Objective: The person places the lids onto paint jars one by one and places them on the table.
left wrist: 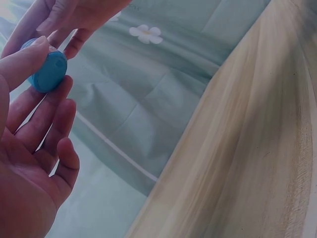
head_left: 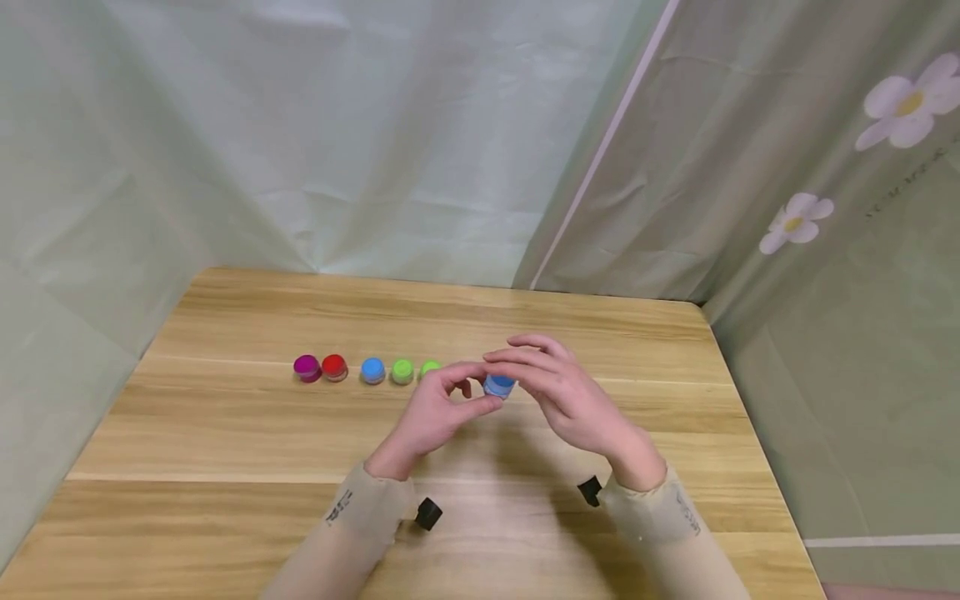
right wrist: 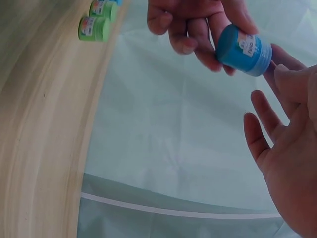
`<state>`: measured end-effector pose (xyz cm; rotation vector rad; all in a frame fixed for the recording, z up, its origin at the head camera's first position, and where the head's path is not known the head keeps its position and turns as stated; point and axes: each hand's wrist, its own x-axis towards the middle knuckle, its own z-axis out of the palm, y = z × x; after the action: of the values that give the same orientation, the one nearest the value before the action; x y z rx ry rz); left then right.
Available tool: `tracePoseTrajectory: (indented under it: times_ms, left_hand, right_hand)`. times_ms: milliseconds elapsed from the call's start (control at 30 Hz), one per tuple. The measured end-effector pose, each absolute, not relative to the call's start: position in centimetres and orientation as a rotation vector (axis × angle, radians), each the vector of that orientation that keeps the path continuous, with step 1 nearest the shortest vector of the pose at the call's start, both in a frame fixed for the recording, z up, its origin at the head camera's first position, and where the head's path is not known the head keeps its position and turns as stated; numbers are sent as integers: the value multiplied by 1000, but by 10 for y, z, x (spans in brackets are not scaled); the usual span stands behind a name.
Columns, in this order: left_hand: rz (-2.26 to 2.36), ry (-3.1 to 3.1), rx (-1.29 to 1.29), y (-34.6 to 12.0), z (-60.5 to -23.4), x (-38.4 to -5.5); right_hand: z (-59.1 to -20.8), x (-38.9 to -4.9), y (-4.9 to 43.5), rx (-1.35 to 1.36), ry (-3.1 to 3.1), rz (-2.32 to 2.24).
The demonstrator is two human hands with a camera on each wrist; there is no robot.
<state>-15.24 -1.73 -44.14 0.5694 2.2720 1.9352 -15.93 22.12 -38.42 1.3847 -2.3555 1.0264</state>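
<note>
A small blue jar (head_left: pixel 498 386) with a white label is held above the wooden table between both hands. My left hand (head_left: pixel 438 412) pinches its side, thumb in front and fingers behind; the left wrist view shows the round blue end (left wrist: pixel 51 73) facing out from that grip. Over the jar's other end reaches my right hand (head_left: pixel 558 392). In the right wrist view, its thumb and forefinger are at the paler, ribbed end of the jar (right wrist: pixel 247 52), while the remaining fingers stretch loosely away. From above, the right fingers partly hide the jar's top.
A row of similar jars stands to the left: purple (head_left: pixel 307 367), red (head_left: pixel 334 367), blue (head_left: pixel 372 370) and green (head_left: pixel 402 371), with another green jar (head_left: pixel 430 367) partly behind the left hand. Pale curtains (head_left: pixel 420 150) hang along the far edge and sides of the wooden table (head_left: pixel 225 433).
</note>
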Motion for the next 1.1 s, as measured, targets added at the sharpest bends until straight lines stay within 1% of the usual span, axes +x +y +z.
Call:
tracePoseTrajectory:
  times_ms: [267,833,1100]
  left_hand:
    - [1945,2237,580,-19,-442,-153]
    - [1922,2224,635,-18,-441,-151]
    - [1900,2234,601,-19,-440,-151]
  right_hand:
    - [-384,-161,223,1415,-2344,994]
    - [-384,-161,221,1389,-2357,943]
    - [-384,-160,221,1346,-2383,896]
